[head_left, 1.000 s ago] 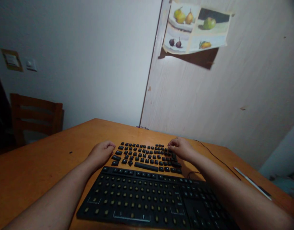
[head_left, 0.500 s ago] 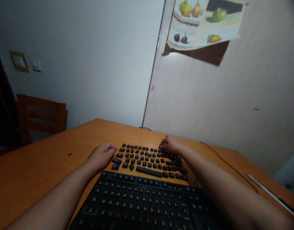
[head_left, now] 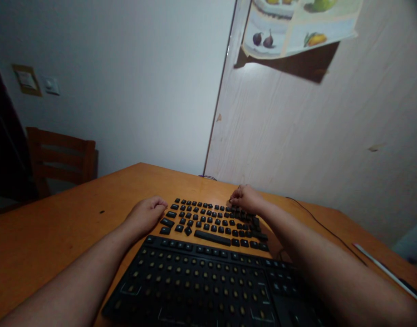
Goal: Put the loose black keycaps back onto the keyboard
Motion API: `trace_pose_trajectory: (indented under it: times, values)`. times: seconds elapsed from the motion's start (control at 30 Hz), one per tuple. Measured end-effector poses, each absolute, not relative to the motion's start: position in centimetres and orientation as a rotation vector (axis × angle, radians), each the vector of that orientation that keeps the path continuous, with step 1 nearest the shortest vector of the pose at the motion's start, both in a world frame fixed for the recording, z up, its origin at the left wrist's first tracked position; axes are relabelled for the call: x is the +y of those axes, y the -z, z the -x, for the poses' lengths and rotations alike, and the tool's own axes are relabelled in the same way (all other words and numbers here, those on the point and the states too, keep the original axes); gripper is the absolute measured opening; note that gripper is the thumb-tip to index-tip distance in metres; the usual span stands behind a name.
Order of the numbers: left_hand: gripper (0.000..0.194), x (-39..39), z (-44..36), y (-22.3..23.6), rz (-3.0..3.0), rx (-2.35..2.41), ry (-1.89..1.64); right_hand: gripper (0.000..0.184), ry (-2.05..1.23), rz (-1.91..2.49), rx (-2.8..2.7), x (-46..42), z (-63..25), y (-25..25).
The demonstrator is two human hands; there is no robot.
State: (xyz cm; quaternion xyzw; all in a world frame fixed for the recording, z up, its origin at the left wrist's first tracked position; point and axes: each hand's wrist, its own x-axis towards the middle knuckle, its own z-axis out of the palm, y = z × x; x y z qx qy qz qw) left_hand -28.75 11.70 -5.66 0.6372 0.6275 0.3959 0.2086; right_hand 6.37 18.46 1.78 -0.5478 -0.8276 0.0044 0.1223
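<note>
Loose black keycaps (head_left: 203, 219) lie in keyboard-like rows on the wooden table, with a long space bar keycap (head_left: 212, 238) at the near side. My left hand (head_left: 149, 212) rests curled on the table beside the left end of the rows; nothing shows in it. At the far right of the top row, my right hand (head_left: 245, 198) pinches a small dark keycap (head_left: 230, 201) at its fingertips. That hand and its forearm cover some keycaps. Closer to me lies a black keyboard (head_left: 194, 281), its main block stripped to bare key stems; keys remain along its top row and on the right.
A thin black cable (head_left: 320, 222) crosses the right of the table (head_left: 58, 245), near a white stick-like object (head_left: 387, 270). A wooden chair (head_left: 63, 156) stands at the left. Behind the table is a wall (head_left: 154, 91) with fruit pictures (head_left: 296, 34).
The view has tilted slightly down, so everything sits a little differently in frame. My right hand stays by the top row's right end, fingertips pinched. My left hand rests as before.
</note>
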Motion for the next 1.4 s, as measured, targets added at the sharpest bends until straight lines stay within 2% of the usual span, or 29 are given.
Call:
trace_pose_trajectory:
  times: [0.23, 0.47, 0.83, 1.4]
  values:
    - [0.025, 11.9, 28.7, 5.5, -1.771, 1.759, -1.062, 0.012, -0.185, 1.365, -2.416, 10.4, -8.3, -3.6]
    - [0.029, 12.3, 28.8, 5.9, -1.768, 1.773, -1.085, 0.009, -0.415, 1.229, -2.408, 2.9, -8.8, -2.6]
    - [0.031, 12.7, 28.9, 6.3, -1.786, 1.751, -1.124, 0.007, -0.391, 1.262, -2.433, 2.3, -8.3, -0.5]
    - [0.029, 12.8, 28.9, 6.3, -1.815, 1.746, -1.105, 0.012, -0.208, 1.298, -2.554, 1.8, -7.2, -0.9]
